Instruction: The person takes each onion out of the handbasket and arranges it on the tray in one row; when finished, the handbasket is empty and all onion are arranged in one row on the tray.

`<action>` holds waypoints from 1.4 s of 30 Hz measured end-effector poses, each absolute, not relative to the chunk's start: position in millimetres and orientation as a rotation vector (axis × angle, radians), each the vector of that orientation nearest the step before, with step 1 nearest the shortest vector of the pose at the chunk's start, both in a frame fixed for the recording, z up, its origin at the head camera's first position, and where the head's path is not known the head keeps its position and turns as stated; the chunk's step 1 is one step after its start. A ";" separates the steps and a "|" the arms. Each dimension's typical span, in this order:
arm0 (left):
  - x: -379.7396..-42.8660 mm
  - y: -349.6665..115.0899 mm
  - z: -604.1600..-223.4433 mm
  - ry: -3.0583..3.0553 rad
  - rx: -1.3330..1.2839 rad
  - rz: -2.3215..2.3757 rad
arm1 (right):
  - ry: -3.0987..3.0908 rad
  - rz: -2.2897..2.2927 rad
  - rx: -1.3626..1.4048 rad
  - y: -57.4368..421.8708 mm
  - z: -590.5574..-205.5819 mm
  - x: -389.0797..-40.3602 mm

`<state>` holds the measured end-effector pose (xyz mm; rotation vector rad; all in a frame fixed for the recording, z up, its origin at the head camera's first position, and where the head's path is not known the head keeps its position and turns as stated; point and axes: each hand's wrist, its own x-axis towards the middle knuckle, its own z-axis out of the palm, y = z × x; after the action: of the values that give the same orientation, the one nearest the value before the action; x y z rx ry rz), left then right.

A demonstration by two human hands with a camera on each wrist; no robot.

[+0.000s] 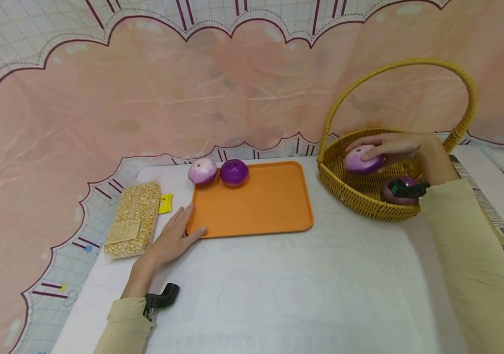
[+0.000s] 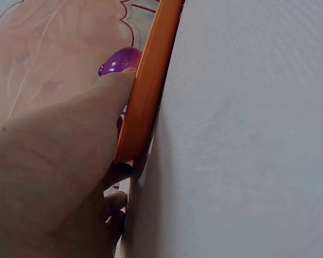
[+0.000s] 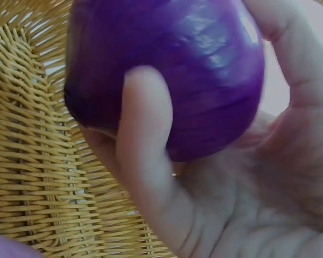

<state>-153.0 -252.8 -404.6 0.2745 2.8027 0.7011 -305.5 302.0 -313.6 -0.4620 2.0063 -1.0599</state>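
In the head view my right hand grips a purple onion inside the wicker basket. Thumb and fingers curl round the onion's glossy side in the right wrist view. Lower in the basket lies another purple onion, partly covered by the wrist camera. My left hand rests at the near left corner of the orange tray, thumb against its rim and fingers extended along its left side. A pale purple onion and a dark purple onion sit at the tray's far left corner.
Left of the tray lies a bag of corn kernels, with a small yellow packet beside it. The basket's tall handle arches over the right hand. A dark printed package lies past the right forearm.
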 end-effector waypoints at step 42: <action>-152.4 -255.0 -405.3 2.791 0.288 0.697 | 2.014 -1.358 -0.665 275.3 -316.0 -283.0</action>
<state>-152.4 -255.0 -405.3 0.2880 2.7910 0.6973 -283.0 275.3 -316.0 -0.6646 2.0144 -1.3578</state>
